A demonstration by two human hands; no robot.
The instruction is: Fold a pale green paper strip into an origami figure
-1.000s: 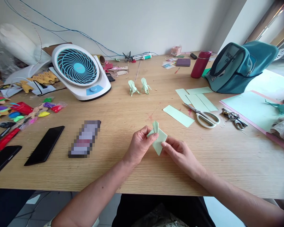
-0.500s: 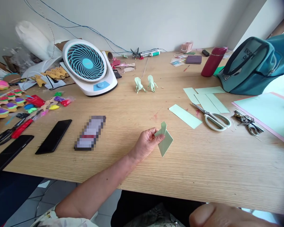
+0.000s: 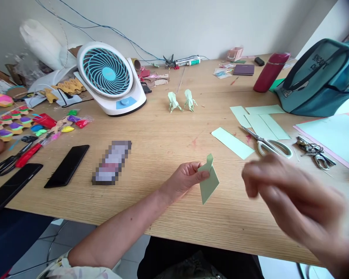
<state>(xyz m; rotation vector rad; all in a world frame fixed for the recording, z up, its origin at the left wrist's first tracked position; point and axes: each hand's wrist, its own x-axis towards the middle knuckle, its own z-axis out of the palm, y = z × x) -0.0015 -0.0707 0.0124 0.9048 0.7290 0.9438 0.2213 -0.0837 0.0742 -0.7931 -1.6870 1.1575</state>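
Folded paper (image 3: 211, 185), pinched in my left hand (image 3: 186, 180), over the table (image 3: 163, 135)! Up from the near edge comes my right hand (image 3: 296, 201), right of the left, curled, blurred, its grip impossible to tell; only one hand steadies the fold.

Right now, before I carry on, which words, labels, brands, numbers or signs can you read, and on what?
"SNOOPY": teal bag.
"C...": beneath that, rest unclear.
Fan hub: too small to read.
Pixelated phone: unreadable.
Folded paper: no writing visible.
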